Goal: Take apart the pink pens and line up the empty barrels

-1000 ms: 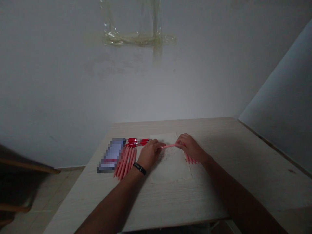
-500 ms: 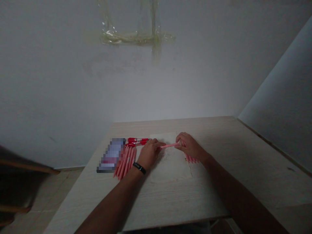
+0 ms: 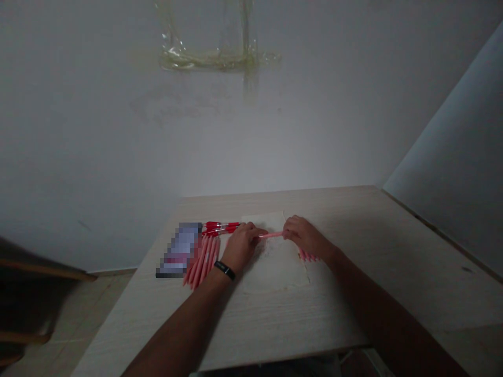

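A slim pink stick (image 3: 273,235), shaped like a pen or pencil, lies level between my two hands above a pale sheet (image 3: 271,272). My left hand (image 3: 244,243) closes its fingers round the left end. The fingers of my right hand (image 3: 301,233) are wrapped round the other end and hide it. Pinkish specks mark the sheet below. Several similar pink sticks (image 3: 309,255) poke out from under my right hand, their pointed ends to the right. More pink sticks (image 3: 203,264) lie side by side left of my left wrist, which wears a black band (image 3: 225,270).
Red pens (image 3: 220,229) with clear parts lie behind the left pink bundle. A phone-like device (image 3: 181,248), its screen pixelated, sits at the table's left. The pale wooden table (image 3: 283,324) meets a wall (image 3: 314,131) at the back. Dark wooden furniture (image 3: 43,267) stands at lower left.
My right hand has turned slightly, and its fingers now close further over the stick's right end. My left hand and the piles stay in place.
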Motion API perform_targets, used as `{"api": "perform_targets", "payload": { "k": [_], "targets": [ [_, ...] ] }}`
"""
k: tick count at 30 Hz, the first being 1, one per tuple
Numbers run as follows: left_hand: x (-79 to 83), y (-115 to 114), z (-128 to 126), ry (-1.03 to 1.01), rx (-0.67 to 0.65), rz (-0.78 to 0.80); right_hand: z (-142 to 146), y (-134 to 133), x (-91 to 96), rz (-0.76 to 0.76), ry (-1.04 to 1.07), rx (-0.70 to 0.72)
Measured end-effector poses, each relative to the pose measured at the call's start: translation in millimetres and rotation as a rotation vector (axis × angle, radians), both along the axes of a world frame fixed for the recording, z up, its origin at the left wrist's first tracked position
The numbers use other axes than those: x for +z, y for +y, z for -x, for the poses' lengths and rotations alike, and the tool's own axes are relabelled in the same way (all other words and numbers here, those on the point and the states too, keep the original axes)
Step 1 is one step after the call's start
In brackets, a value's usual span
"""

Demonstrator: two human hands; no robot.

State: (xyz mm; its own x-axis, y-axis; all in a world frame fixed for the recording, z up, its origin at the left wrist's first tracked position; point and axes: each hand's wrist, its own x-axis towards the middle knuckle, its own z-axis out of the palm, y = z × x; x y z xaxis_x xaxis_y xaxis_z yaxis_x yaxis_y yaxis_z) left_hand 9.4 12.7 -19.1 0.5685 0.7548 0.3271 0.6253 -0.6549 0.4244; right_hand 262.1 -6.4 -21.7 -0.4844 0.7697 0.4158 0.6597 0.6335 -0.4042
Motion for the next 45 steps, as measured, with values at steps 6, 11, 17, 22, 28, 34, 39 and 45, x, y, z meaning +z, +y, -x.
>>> {"api": "perform_targets", "payload": {
  "k": [6,11,17,22,28,34,39,45],
  "targets": [
    [2.4,0,0,-0.003,-0.003,0.005,-1,2,-0.4,-0.049,0.053,-0.024],
    [4.1,-2,0,-0.018,-0.025,0.002,0,2,-1.5,-0.019,-0.008,-0.011],
    [4.8,-4,0,-0.010,-0.011,0.000,2,0,0.1,-0.030,0.023,-0.077],
    [9.6,-6,-1,0.005,-0.033,-0.017,-1,2,2.2,-0.042,-0.005,-0.029],
    [9.6,-6,-3,-0.110,-0.040,0.050,2,0,7.7,-0.013,0.241,-0.079],
    [3.4,-6,-8,-0.388,-0.037,0.268,5,-6,10.4,0.110,0.430,-0.007],
    [-0.9,-1,-10,-0.742,-0.070,0.550,3,-5,9.8,0.082,0.306,0.083],
    [-2.7,-3,-14,-0.861,-0.044,0.661,3,-3,7.4,0.084,0.251,0.155]
  ]
}}
